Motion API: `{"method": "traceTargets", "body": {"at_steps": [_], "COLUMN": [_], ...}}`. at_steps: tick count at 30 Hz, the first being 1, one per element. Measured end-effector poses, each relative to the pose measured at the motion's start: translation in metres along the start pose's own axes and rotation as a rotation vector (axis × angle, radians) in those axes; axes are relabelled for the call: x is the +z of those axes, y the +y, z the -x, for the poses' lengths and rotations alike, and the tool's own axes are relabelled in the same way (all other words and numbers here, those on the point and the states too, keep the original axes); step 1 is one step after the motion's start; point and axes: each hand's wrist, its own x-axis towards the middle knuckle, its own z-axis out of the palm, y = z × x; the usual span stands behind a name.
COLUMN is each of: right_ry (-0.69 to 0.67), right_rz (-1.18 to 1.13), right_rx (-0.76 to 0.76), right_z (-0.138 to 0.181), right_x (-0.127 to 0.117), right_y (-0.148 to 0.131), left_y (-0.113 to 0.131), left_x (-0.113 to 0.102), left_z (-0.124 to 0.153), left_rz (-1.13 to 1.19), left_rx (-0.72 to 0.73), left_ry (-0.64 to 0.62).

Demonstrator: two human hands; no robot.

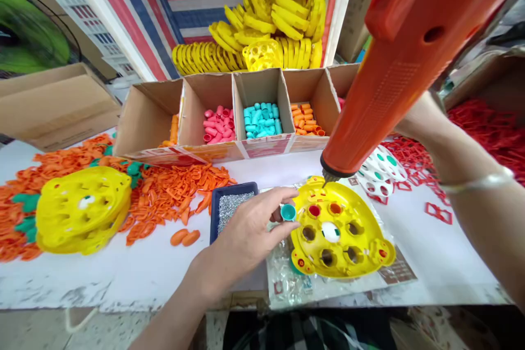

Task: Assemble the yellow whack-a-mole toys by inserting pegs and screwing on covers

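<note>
A small teal plastic cup [288,212] is pinched between the thumb and fingertips of my left hand [258,224], its hollow end facing up. That hand is beside the left rim of a yellow plastic shell [344,254] with round holes, lying on a plastic-wrapped sheet. A red cup [314,210] and an orange cup [335,208] sit in two of the holes, and a white piece [330,232] is in the centre. My right hand [416,115] is mostly behind a red electric screwdriver [394,71]; its fingers are hidden. The screwdriver's bit points down over the shell's upper edge.
A divided cardboard box [211,152] holds pink, teal and orange cups. In front are a dark tray [214,213] of screws, orange parts [176,191] and stacked yellow shells [82,210]. White perforated discs [381,169] and red pieces [438,211] lie right. More yellow shells [287,5] stand behind.
</note>
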Motion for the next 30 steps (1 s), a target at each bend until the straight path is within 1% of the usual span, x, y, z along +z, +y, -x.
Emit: {"method": "traceTargets", "body": {"at_steps": [1, 2, 3, 4, 6, 8, 11, 13, 16, 22, 25, 28, 30], "right_ry": [-0.008, 0.047, 0.139, 0.164, 0.125, 0.068, -0.041, -0.086, -0.118, -0.164, -0.166, -0.156, -0.148], "right_rz": [-0.065, -0.142, -0.169, -0.212, -0.36, -0.469, -0.59, -0.662, -0.728, -0.755, -0.762, -0.759, -0.756], "right_rx": [0.007, 0.034, 0.088, 0.149, 0.241, 0.259, 0.246, 0.248, 0.242, 0.211, 0.21, 0.206, 0.204], "right_z": [0.021, 0.044, 0.068, 0.092, 0.138, 0.175, 0.209, 0.219, 0.224, 0.228, 0.23, 0.23, 0.23], "right_x": [-0.012, -0.021, -0.027, -0.031, -0.03, -0.023, -0.011, -0.004, 0.004, 0.015, 0.017, 0.017, 0.016], "right_y": [0.002, 0.005, 0.007, 0.01, 0.012, 0.01, -0.002, -0.011, -0.021, -0.025, -0.026, -0.026, -0.026], "left_y": [0.0, -0.001, -0.001, 0.0, 0.003, 0.007, 0.014, 0.018, 0.02, 0.023, 0.025, 0.024, 0.024], "left_x": [0.002, 0.004, 0.005, 0.007, 0.008, 0.01, 0.014, 0.018, 0.025, 0.039, 0.035, 0.023, 0.016], "left_z": [0.001, 0.001, 0.001, 0.001, 0.0, -0.001, -0.003, -0.005, -0.009, -0.016, -0.016, -0.014, -0.01], "left_rz": [-0.012, -0.021, -0.025, -0.024, -0.022, -0.029, -0.065, -0.145, -0.321, -0.515, -0.47, -0.333, -0.273], "left_rx": [0.022, 0.05, 0.079, 0.107, 0.137, 0.137, 0.121, 0.08, 0.009, -0.01, -0.081, -0.168, -0.175], "left_ry": [0.005, 0.007, 0.005, -0.001, -0.021, -0.031, -0.021, -0.018, -0.057, -0.134, -0.154, -0.079, -0.038]}}
